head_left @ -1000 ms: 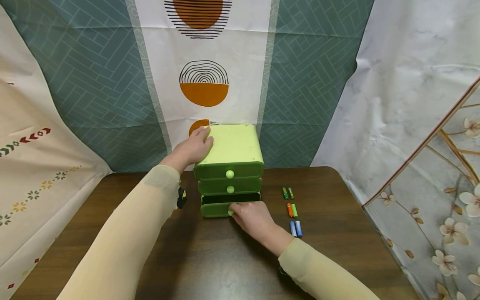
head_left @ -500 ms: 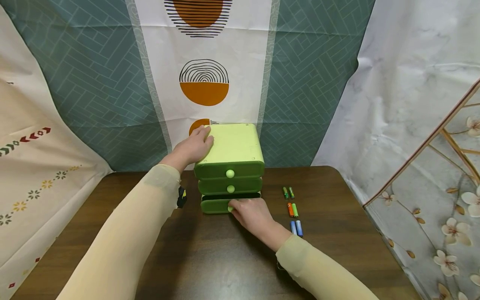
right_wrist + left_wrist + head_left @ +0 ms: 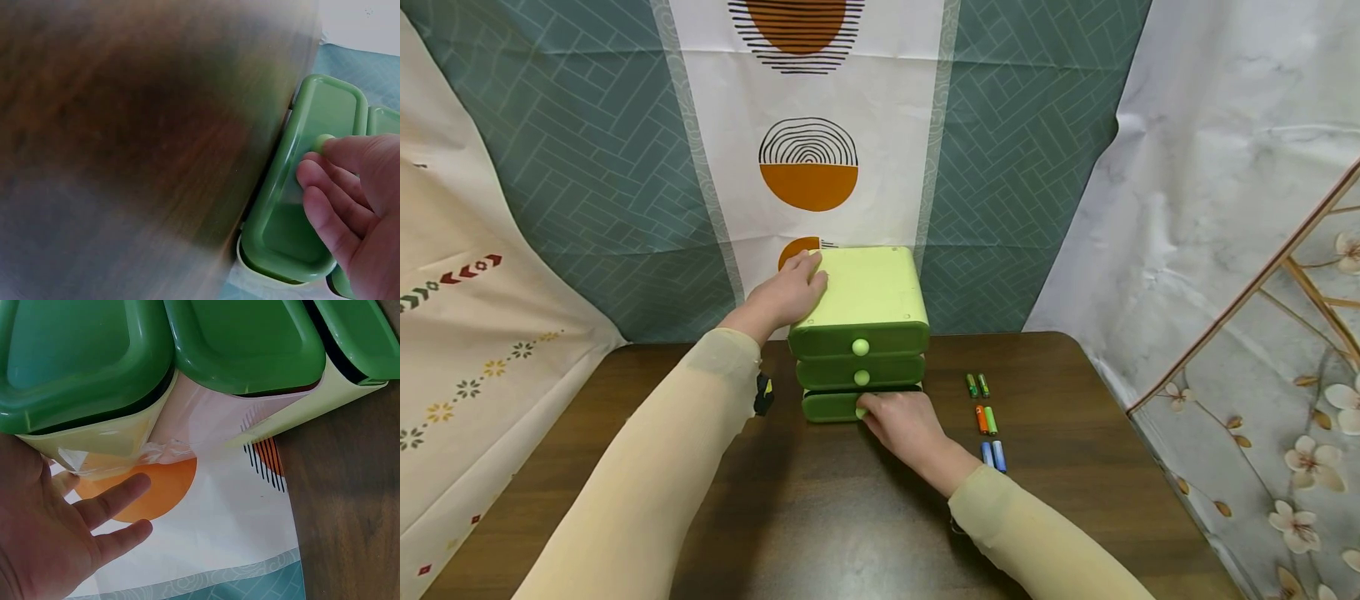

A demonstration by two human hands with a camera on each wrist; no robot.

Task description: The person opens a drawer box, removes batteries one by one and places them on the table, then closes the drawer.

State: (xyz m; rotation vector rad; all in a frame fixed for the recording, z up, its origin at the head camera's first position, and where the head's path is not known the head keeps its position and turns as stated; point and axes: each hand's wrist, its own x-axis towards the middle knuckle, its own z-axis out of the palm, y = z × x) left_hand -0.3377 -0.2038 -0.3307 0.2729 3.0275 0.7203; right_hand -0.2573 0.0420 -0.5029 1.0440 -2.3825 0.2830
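A small three-drawer cabinet [image 3: 872, 287], with a pale yellow-green body and dark green fronts, stands at the back of the table. My left hand [image 3: 784, 298] rests on its upper left edge; in the left wrist view the fingers [image 3: 119, 500] spread out straight beside the cabinet's side. At the lowest level, the bottom drawer [image 3: 829, 407] sticks out slightly, with a thin dark gap above its front. My right hand [image 3: 908, 427] pinches that drawer's round light green knob [image 3: 322, 143]. The top drawer [image 3: 820, 342] and middle drawer [image 3: 823, 372] sit in the body.
Right of the cabinet, batteries lie in pairs on the brown table [image 3: 850, 517]: green batteries [image 3: 972, 386], an orange battery [image 3: 982, 419] beside a light green battery [image 3: 991, 421], and blue batteries [image 3: 999, 456]. Patterned cloth [image 3: 1030, 167] hangs behind. A small black object [image 3: 763, 395] shows by my left sleeve.
The bottom drawer has slid inward, away from me, with my right hand on its knob; the opening above its front has narrowed. My left hand has stayed on the cabinet.
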